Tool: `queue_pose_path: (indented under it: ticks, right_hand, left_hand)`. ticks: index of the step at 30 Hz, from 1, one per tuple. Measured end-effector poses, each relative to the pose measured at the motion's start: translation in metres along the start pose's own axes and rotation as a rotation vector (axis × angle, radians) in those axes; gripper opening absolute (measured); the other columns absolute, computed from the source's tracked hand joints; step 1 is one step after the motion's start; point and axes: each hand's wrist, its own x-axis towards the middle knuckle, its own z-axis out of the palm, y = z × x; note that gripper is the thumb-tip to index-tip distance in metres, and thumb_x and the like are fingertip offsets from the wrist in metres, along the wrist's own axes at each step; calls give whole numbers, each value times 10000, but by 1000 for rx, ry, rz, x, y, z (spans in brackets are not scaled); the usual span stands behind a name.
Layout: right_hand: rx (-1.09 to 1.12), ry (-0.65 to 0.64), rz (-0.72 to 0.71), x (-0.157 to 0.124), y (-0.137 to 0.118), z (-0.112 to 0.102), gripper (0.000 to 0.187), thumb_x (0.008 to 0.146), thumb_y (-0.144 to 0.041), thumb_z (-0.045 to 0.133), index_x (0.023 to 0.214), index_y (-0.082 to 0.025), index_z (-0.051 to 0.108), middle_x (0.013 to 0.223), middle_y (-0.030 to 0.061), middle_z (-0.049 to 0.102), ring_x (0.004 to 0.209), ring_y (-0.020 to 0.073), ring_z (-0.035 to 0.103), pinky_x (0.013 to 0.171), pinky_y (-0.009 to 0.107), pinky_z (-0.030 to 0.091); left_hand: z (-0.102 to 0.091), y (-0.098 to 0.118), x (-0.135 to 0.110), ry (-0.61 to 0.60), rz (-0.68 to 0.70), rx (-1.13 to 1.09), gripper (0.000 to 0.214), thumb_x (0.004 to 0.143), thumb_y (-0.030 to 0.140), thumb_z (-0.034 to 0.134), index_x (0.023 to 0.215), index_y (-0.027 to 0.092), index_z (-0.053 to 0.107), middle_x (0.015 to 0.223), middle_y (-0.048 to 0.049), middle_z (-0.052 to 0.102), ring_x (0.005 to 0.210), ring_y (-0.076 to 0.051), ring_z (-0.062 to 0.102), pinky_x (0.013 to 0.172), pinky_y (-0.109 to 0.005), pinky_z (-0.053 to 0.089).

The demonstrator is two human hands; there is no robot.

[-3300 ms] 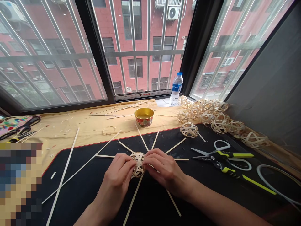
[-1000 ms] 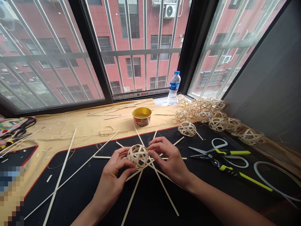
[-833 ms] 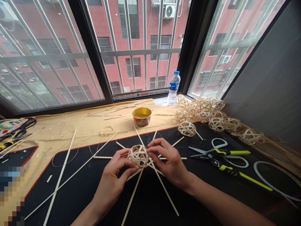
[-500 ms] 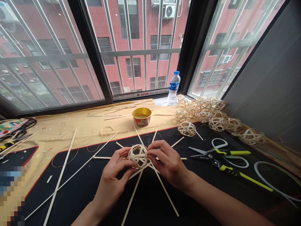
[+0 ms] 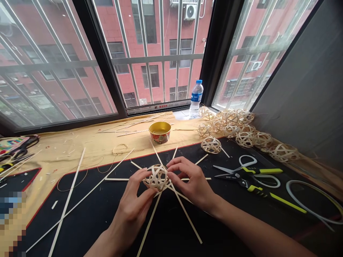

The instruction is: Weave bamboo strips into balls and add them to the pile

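A small woven ball of pale bamboo strips (image 5: 157, 177) is held between my two hands above the black mat. My left hand (image 5: 135, 194) grips its left side, with the thumb below and the fingers on top. The fingertips of my right hand (image 5: 191, 182) pinch at the ball's right edge, where a strip may be between them; I cannot make it out. Underneath, several flat bamboo strips (image 5: 187, 218) cross each other in a star on the mat (image 5: 107, 228).
Scissors (image 5: 245, 169) and yellow-handled cutters (image 5: 257, 189) lie right, near a coiled strip (image 5: 292, 200). Several finished woven balls (image 5: 246, 139) are heaped behind, by a water bottle (image 5: 196, 100). A tin bowl (image 5: 160, 132) stands ahead. Long strips (image 5: 71, 196) cross at left.
The woven ball has turned in my hands and tilted a little left. My left hand has shifted its hold, the thumb now lower on the ball. The right hand stays at its edge.
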Motion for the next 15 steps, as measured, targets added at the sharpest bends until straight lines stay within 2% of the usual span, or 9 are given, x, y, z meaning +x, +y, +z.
queue_pose_path:
  ticks: [3, 7, 11, 13, 15]
  right_hand:
    - [8, -31, 88, 1, 0, -1, 121, 849, -231, 571, 843, -178, 680, 957, 86, 618, 880, 171, 635, 590, 220, 573]
    - [26, -65, 127, 1, 0, -1, 139, 856, -247, 553, 826, -176, 669, 961, 86, 617, 881, 172, 627, 608, 235, 562]
    - [46, -69, 182, 1, -1, -2, 154, 860, -272, 539, 816, -170, 645, 967, 83, 619, 890, 176, 610, 619, 243, 542]
    - [64, -70, 223, 2, -1, -2, 166, 863, -295, 534, 822, -171, 635, 946, 74, 619, 862, 172, 599, 594, 235, 523]
    - [75, -69, 265, 3, -1, -3, 175, 865, -315, 532, 816, -173, 622, 905, 60, 612, 810, 158, 581, 560, 222, 497]
  left_hand:
    - [1, -1, 0, -7, 6, 11, 263, 826, -20, 525, 961, 185, 619, 1217, -112, 520, 1235, -273, 484, 979, -416, 494]
    - [2, -1, -1, -26, 0, 2, 272, 828, -20, 527, 978, 192, 609, 1218, -104, 516, 1249, -267, 470, 988, -404, 488]
    - [1, 4, -2, -50, -21, -29, 298, 852, 47, 554, 1099, 213, 574, 1279, -100, 482, 1224, -227, 501, 1000, -345, 476]
    - [-2, 6, 0, 26, -61, -22, 271, 864, 117, 573, 1119, 204, 543, 1240, -100, 522, 1162, -207, 547, 979, -323, 485]
    - [-8, 2, 4, 171, -144, 63, 174, 864, 175, 585, 1033, 195, 547, 1112, -88, 587, 1055, -205, 600, 918, -326, 513]
